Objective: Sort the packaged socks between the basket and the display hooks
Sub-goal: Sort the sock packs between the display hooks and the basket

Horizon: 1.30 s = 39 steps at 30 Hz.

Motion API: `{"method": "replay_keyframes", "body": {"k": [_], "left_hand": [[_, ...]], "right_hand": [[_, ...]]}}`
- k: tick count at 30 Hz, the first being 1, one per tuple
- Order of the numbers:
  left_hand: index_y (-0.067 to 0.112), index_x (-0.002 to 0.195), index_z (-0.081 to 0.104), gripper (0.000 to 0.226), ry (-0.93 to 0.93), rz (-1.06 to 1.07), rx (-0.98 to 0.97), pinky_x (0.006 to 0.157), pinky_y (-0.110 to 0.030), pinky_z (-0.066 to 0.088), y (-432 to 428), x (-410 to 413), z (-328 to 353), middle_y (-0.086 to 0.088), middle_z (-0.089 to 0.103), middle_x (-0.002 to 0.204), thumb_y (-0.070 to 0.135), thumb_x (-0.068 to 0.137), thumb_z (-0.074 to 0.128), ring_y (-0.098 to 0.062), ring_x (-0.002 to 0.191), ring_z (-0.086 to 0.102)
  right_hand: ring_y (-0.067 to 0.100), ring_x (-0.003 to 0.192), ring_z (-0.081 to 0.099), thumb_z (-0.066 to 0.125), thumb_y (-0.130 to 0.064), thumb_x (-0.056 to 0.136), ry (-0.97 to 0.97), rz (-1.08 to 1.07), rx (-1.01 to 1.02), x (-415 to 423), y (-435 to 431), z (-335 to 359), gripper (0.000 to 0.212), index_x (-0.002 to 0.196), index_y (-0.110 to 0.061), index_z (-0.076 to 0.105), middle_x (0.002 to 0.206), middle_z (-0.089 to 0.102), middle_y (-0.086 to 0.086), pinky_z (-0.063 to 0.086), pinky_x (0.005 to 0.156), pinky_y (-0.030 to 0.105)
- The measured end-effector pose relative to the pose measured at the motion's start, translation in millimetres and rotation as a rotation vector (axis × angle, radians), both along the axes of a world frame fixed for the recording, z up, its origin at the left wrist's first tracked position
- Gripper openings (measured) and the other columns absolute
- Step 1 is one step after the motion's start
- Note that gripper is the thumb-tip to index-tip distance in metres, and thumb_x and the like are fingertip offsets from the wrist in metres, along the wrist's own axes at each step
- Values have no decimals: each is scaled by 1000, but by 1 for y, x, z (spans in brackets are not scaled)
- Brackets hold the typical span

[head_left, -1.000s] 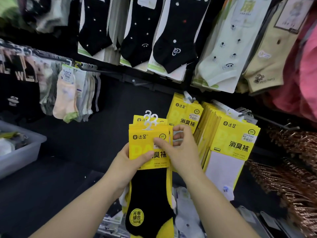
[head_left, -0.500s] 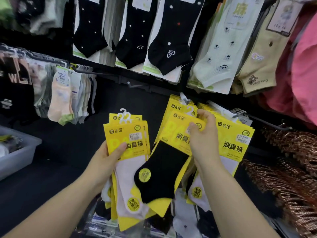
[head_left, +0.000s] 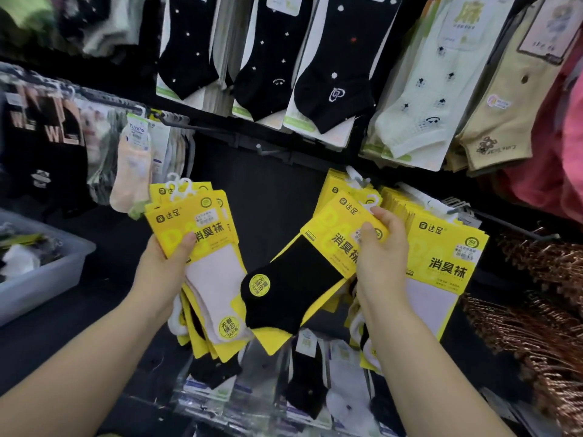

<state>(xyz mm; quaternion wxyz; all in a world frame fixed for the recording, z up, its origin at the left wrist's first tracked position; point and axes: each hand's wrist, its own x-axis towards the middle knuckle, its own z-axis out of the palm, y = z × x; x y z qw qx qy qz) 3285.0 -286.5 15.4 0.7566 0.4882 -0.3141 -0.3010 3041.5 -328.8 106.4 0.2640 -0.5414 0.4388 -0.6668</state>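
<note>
The left hand (head_left: 161, 272) grips a fanned stack (head_left: 205, 228) of yellow sock packs, with the thumb curled over the front card and the fingers hidden behind. The top pack shows a white sock, and white plastic hangers stick up at the stack's top edge. The right hand (head_left: 383, 263) pinches a single yellow pack (head_left: 339, 234) by its upper right corner, thumb on the front and fingers behind. That pack holds a black sock and is tilted, with the toe pointing down and left, where it overlaps the lower right edge of the stack. Just right of the right hand, hung packs (head_left: 441, 257) of the same yellow kind, with white socks, hang on a hook (head_left: 517, 226). A second yellow bunch hangs behind the pinched pack. A grey basket (head_left: 47, 279) sits well apart at the left edge, with loose socks in it. Above, black socks (head_left: 334, 77) and pale green socks (head_left: 416, 99) hang in a row. Copper hangers (head_left: 542, 298) are piled at the right.
</note>
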Motion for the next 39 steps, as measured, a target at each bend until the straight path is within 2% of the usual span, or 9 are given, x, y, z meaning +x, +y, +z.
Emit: {"method": "replay_keyframes", "body": {"k": [6,12,15,18,20,27,29,34,39], "left_hand": [[30,107,55,15,10,2,-7,94,-47,51,-1,-15,3,2,68,113,31,93,59,-21,104,66],[23,121,53,32,-127,-2,37,71,-21,46,-1,-17,-2,16,64,102,33,91,61,-2,94,61],[25,121,54,31,-206,-47,76,71,-19,44,-1,-23,-5,17,64,102,34,92,60,1,92,59],[27,118,54,27,-267,-69,85,73,-20,44,1,-24,-5,18,65,102,33,92,59,1,93,60],[33,110,55,19,-313,-79,87,70,-18,43,4,-21,-5,22,65,97,33,92,59,6,88,60],[35,111,57,22,-403,-222,140,75,-22,47,14,-7,-1,16,70,101,35,89,60,-4,94,66],[33,114,56,25,-405,-244,143,78,-25,48,14,-10,2,15,70,103,36,89,60,-5,96,66],[33,112,59,25,-336,-327,105,84,-27,51,17,-28,10,15,73,101,36,87,61,-4,94,69],[24,120,59,46,-212,-428,38,90,-37,53,19,-60,13,5,72,111,42,78,64,-15,102,69]], "right_hand": [[-4,73,61,51,-7,95,18,249,46,-16,22,-29,30,97,-33,65,98,68,-18,52,66,15],[-10,62,54,49,-16,96,125,70,-35,-34,25,-24,29,98,-44,59,85,60,-38,43,57,5],[-12,50,48,45,-16,98,91,-53,-54,-25,12,-5,24,103,-36,57,87,58,-27,37,48,2],[-14,73,56,43,-14,98,153,-159,-107,-11,-12,21,20,109,-24,57,103,56,-10,42,61,5],[13,91,61,42,-14,98,190,-189,-73,-4,-31,35,21,110,-22,58,116,56,4,48,70,26],[30,95,61,46,-9,96,267,-131,93,1,-69,46,21,94,-26,59,124,55,14,47,72,34],[26,92,57,46,-10,97,324,-138,104,2,-66,46,23,109,-21,61,131,50,14,45,68,28],[21,140,22,49,-13,95,536,-204,-83,10,-16,21,48,141,-12,33,153,19,8,29,109,29],[4,85,50,67,-50,79,492,200,30,27,27,-18,45,109,-30,41,105,49,-7,39,67,15]]}}
